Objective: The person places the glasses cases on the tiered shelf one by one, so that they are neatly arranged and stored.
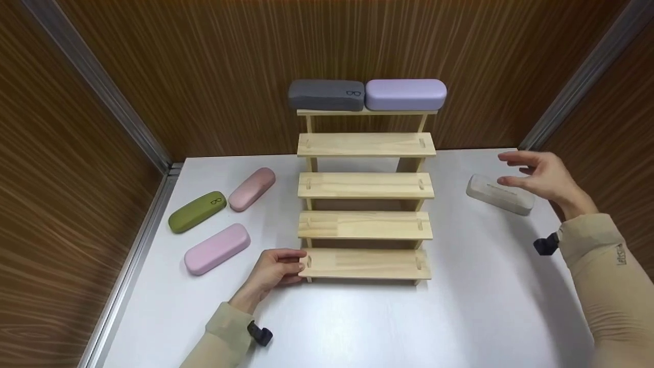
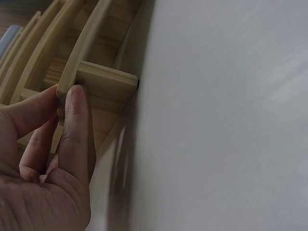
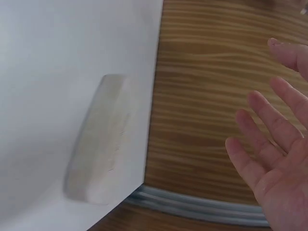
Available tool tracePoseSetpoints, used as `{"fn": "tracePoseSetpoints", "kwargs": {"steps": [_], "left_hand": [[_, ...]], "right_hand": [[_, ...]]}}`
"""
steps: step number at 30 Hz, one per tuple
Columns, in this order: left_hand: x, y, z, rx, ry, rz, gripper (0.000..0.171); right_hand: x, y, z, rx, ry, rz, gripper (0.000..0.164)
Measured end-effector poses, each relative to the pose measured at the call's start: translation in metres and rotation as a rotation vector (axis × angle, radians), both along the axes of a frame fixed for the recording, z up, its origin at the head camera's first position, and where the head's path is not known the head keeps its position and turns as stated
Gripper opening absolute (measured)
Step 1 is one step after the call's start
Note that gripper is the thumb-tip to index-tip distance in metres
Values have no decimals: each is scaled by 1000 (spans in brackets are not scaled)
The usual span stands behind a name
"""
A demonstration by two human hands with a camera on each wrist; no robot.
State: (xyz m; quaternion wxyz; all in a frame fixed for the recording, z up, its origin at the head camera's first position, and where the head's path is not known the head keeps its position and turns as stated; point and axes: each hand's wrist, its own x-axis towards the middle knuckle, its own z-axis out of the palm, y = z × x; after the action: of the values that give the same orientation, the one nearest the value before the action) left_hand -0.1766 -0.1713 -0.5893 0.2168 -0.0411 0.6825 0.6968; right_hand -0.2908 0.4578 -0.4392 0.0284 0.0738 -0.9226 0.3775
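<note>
My left hand (image 1: 272, 272) pinches the left end of the lowest board of a stepped wooden rack (image 1: 365, 263). The left wrist view has the thumb and fingers on either side of that board's corner (image 2: 72, 72). Over on the right, my right hand (image 1: 544, 176) hovers beside a beige glasses case (image 1: 500, 194), its fingers spread and nothing between them. In the right wrist view the beige case (image 3: 98, 144) lies on the table, apart from the fingers. A grey glasses case (image 1: 327, 95) and a lilac one (image 1: 406, 95) stand side by side on the top board.
Left of the rack, a green glasses case (image 1: 197, 212), a dusty-pink one (image 1: 252, 189) and a light-pink one (image 1: 217, 249) lie on the white table (image 1: 347, 327). Wood-grain panels (image 1: 230, 66) enclose the table at the back and sides, with metal strips (image 1: 97, 82) in the corners.
</note>
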Motion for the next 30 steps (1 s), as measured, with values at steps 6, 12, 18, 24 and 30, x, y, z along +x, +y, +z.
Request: {"fn": "tracePoseSetpoints", "kwargs": {"steps": [6, 12, 18, 24, 30], "left_hand": [[-1, 0, 0, -12, -4, 7, 42], [-1, -1, 0, -9, -2, 5, 42], [-1, -1, 0, -10, -12, 11, 43], [0, 0, 1, -11, -18, 10, 44], [1, 1, 1, -13, -20, 21, 42]], "right_hand": [[6, 13, -23, 64, -45, -56, 59], [13, 23, -44, 148, -176, -111, 70], [18, 32, -68, 155, -235, -154, 83], [17, 36, -89, 134, -222, -184, 91], [13, 37, -102, 145, -213, -185, 98]]}}
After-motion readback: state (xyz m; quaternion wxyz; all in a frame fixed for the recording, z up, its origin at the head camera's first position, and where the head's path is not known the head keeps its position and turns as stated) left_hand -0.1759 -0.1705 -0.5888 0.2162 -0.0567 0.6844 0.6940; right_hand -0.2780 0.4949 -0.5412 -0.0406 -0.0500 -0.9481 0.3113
